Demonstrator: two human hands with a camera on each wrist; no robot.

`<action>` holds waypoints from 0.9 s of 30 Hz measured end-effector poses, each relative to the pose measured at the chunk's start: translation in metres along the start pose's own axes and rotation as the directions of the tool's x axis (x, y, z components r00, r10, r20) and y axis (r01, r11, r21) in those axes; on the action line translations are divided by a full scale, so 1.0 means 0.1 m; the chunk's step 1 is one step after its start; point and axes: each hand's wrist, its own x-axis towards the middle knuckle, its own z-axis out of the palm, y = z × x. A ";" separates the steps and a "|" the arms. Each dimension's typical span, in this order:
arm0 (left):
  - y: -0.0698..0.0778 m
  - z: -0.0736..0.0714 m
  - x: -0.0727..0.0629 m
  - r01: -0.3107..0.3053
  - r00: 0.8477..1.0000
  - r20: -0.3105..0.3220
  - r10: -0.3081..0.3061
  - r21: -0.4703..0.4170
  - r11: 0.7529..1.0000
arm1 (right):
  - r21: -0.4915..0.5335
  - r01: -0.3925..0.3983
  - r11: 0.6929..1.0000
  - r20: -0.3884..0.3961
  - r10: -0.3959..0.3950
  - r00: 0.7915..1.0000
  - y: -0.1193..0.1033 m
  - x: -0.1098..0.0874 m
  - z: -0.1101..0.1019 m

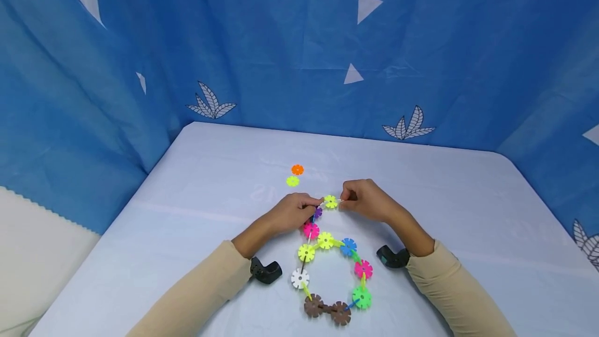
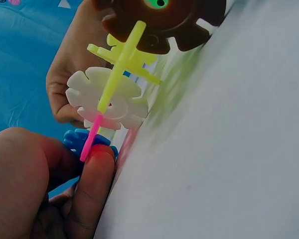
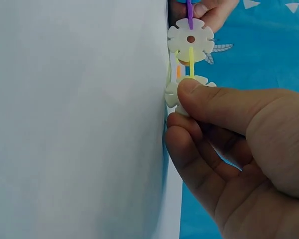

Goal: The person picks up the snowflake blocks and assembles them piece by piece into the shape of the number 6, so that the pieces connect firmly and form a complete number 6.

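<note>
A chain of notched interlocking plastic discs lies on the table, part of it closed into a ring around a bare patch. My left hand [image 1: 292, 212] is at the upper end of the chain, by a purple disc [image 1: 318, 212]; in the left wrist view its thumb and finger pinch a blue disc [image 2: 74, 142] beside an edge-on pink disc [image 2: 91, 138]. My right hand [image 1: 367, 199] pinches a white disc [image 3: 172, 94] between thumb and forefinger, partly hidden by the thumb. That white disc joins a yellow disc [image 1: 330, 202] between the hands.
Below the hands, the ring includes a white disc [image 1: 300, 279], a green disc [image 1: 362, 297] and a brown disc [image 1: 340, 313]. Loose orange [image 1: 297, 169] and yellow-green [image 1: 293, 181] discs lie farther back. A blue curtain [image 1: 299, 56] hangs behind the white table [image 1: 210, 160].
</note>
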 end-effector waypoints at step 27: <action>-0.09 -0.09 0.02 -0.027 0.999 -0.042 0.026 -0.035 0.999 | 0.006 0.037 0.999 0.029 -0.037 0.999 -0.04 0.05 0.06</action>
